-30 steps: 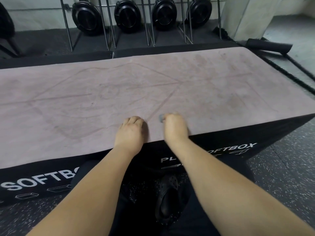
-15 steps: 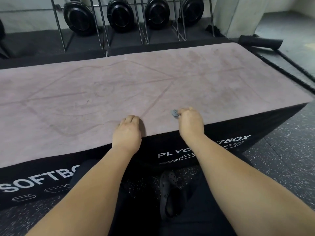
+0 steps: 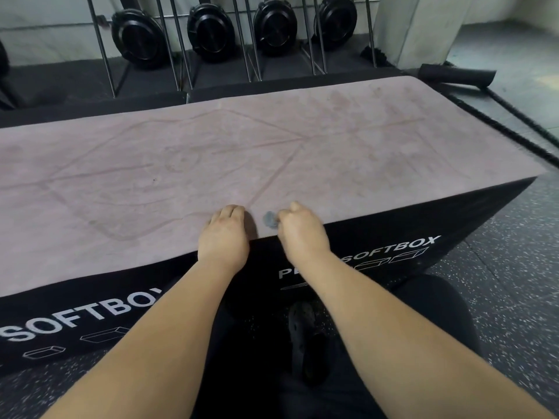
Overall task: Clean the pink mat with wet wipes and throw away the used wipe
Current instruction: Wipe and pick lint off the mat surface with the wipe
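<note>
The pink mat [image 3: 272, 152] lies spread over the top of a black plyo soft box [image 3: 393, 237], with faint diamond lines and darker smudges toward its right end. My right hand [image 3: 302, 231] grips a small balled-up grey wet wipe [image 3: 269, 220] and holds it against the mat at the near edge. My left hand [image 3: 225, 234] rests on the mat's near edge just left of the wipe, fingers curled down onto the fabric.
Behind the box stands a metal rack [image 3: 251, 40] with black weight plates [image 3: 208, 28]. A thick black rope [image 3: 499, 116] and a black foam roller [image 3: 456, 74] lie on the floor at the right. My dark shoe [image 3: 305, 337] is below on the speckled floor.
My right hand with the wipe slid right along the near edge, then came back left close to my left hand. The left hand stayed put.
</note>
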`<act>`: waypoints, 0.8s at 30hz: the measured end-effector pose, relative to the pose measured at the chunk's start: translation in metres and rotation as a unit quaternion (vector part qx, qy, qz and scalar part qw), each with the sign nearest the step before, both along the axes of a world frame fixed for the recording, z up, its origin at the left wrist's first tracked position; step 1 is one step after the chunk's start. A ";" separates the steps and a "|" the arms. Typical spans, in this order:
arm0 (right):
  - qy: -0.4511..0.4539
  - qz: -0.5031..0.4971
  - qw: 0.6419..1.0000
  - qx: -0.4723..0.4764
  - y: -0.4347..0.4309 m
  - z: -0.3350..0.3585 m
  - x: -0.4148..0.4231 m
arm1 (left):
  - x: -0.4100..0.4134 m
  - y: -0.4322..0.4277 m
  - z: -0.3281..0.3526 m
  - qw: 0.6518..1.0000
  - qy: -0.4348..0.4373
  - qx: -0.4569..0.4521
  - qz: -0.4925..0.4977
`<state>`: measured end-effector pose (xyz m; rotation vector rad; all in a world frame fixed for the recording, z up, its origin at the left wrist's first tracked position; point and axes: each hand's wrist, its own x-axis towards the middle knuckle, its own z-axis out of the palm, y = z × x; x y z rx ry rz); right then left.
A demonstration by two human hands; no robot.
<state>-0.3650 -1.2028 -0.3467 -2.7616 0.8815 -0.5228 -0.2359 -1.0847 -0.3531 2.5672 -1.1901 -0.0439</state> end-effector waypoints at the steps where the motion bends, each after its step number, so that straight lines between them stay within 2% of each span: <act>1: 0.006 -0.017 1.000 0.006 -0.015 0.003 -0.010 | -0.003 -0.001 0.001 1.000 0.000 0.000 -0.001; 6: 0.028 -0.163 0.986 0.016 -0.093 0.008 -0.067 | -0.016 -0.014 0.004 0.999 0.000 -0.008 -0.033; 9: 0.009 -0.208 0.978 0.029 -0.095 0.005 -0.059 | -0.021 -0.030 0.005 0.999 0.004 -0.012 -0.051; 16: 0.010 -0.063 0.997 0.039 -0.052 -0.001 -0.011 | -0.032 -0.094 -0.003 0.997 -0.018 0.001 -0.077; 20: 0.020 -0.010 1.000 0.021 -0.102 0.000 -0.027 | -0.028 -0.134 -0.007 0.997 -0.058 -0.011 -0.040; 24: 0.021 -0.051 0.998 0.024 -0.173 0.004 -0.065 | -0.033 -0.166 -0.001 0.999 -0.028 -0.017 -0.041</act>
